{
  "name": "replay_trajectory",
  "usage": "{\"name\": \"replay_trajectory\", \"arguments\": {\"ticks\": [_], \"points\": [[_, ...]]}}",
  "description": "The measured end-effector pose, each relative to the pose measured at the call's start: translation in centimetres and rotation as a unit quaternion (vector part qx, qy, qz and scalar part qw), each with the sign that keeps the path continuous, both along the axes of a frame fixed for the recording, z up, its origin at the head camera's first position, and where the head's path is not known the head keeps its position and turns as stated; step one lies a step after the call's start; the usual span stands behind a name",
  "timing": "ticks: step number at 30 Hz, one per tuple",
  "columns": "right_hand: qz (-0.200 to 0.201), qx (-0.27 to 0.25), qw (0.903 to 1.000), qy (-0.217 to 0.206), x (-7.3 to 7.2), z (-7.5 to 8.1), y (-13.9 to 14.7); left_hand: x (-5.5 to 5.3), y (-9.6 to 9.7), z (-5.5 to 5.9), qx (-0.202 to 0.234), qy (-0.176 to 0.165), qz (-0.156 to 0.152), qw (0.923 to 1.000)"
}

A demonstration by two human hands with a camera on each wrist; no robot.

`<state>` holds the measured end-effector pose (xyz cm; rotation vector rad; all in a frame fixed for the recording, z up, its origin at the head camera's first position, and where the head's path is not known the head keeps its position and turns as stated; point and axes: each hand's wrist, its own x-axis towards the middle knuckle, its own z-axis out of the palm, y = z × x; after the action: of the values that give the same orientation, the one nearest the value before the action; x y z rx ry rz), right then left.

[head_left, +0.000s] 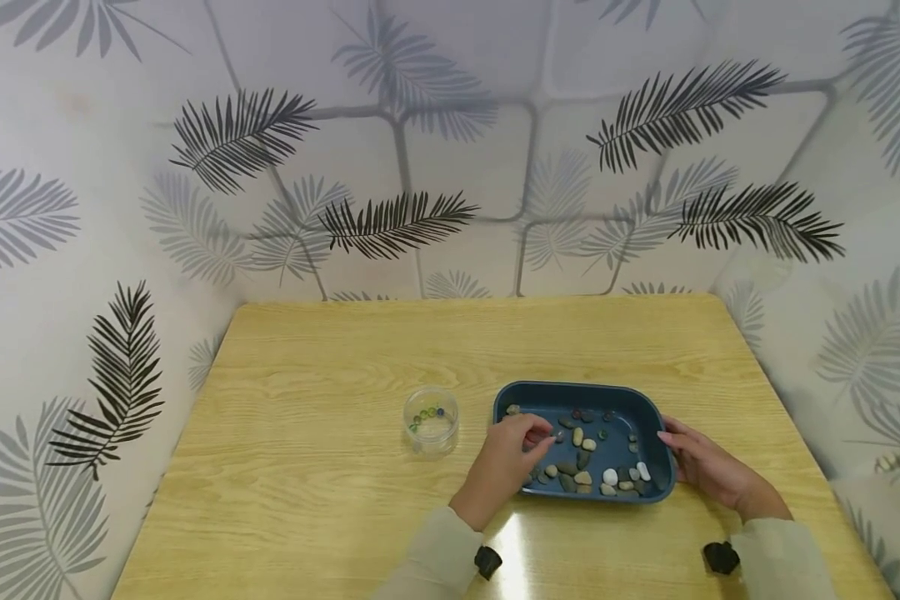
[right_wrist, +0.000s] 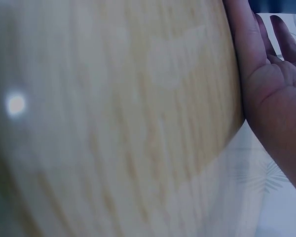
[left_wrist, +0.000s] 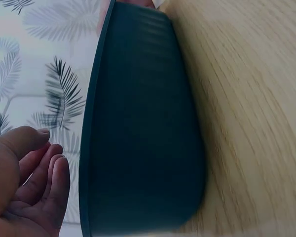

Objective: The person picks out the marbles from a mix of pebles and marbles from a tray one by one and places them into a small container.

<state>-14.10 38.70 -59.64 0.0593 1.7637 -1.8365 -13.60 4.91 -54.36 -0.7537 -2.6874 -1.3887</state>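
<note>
A dark blue rectangular tray [head_left: 615, 406] with rounded corners holds scattered small stones and a few dark marbles. Over its left part, my left hand [head_left: 504, 458] reaches in, thumb and index finger bent towards each other with a small gap. Just beyond those fingertips lies a small glassy marble [head_left: 558, 437]. In the left wrist view, the fingers [left_wrist: 59, 190] are loosely curled beside the tray wall [left_wrist: 143, 123], and nothing shows between them. My right hand [head_left: 712, 471] touches the tray's right end from outside, its fingers fairly straight in the right wrist view.
Left of the tray stands a clear round plastic cup [head_left: 431, 422] with several coloured marbles inside. Both sit on a light wooden table [head_left: 307, 417]. A wall [head_left: 465, 150] with leaf patterns rises behind the table's far edge.
</note>
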Motion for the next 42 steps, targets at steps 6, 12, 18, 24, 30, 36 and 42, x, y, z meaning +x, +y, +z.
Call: {"name": "replay_trajectory", "arguments": {"ticks": [6,12,18,24,30,36,42], "points": [[-0.004,-0.01,0.9998,0.014,0.3,0.0,0.2,-0.3,2.1,0.1,-0.004,-0.023,-0.016,0.9996],[-0.002,-0.033,0.9994,0.01,0.3,-0.3,0.2,-0.5,4.0,-0.1,-0.008,-0.042,-0.019,0.9989],[0.0,-0.037,0.9993,0.01,0.1,-0.4,0.3,-0.6,5.6,-0.4,0.004,-0.064,-0.017,0.9978],[-0.004,-0.036,0.9993,0.009,0.1,-0.4,0.3,-0.9,6.9,-1.0,0.0,-0.067,-0.024,0.9975],[-0.004,-0.038,0.9992,0.01,0.2,-0.4,0.2,-1.3,7.8,-1.0,-0.017,-0.058,-0.025,0.9979],[-0.005,-0.038,0.9992,0.009,0.1,-0.4,0.3,-1.8,8.8,-1.2,-0.037,-0.086,-0.011,0.9955],[-0.012,-0.035,0.9993,0.011,0.2,-0.5,0.3,-2.2,9.7,-1.5,-0.089,-0.085,0.004,0.9923]]}}
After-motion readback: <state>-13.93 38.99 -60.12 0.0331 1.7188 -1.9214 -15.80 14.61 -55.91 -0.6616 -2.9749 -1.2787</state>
